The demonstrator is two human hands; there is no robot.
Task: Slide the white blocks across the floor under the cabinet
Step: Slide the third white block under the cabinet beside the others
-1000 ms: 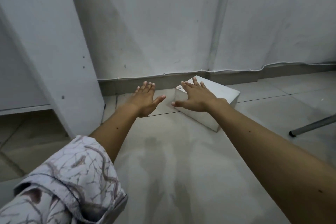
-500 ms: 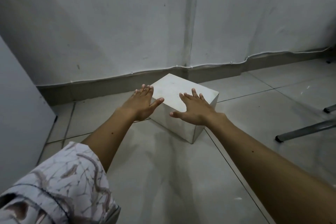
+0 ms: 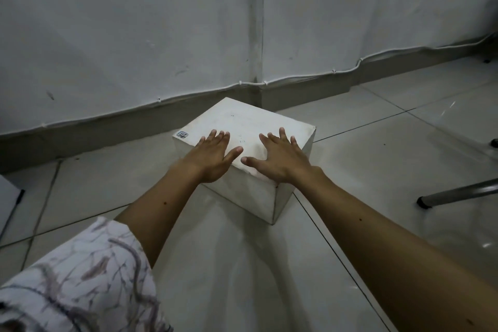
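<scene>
One white block (image 3: 250, 120) lies on the tiled floor close to the wall's skirting, turned at an angle, with a small sticker on its near left top corner. My left hand (image 3: 213, 156) lies flat on the left part of its top, fingers spread, heel over the near edge. My right hand (image 3: 280, 159) lies flat beside it on the right part of the top, also spread. Neither hand wraps around the block. Only a sliver of the white cabinet (image 3: 8, 197) shows at the left edge.
A grey metal furniture leg (image 3: 458, 193) with a black foot reaches in from the right, low over the floor. A white cable (image 3: 296, 79) runs along the skirting behind the block. Pale floor tiles (image 3: 242, 264) stretch between me and the block.
Both hands have come down from hovering near the block onto its top. The view has swung right, so the cabinet has almost left the frame.
</scene>
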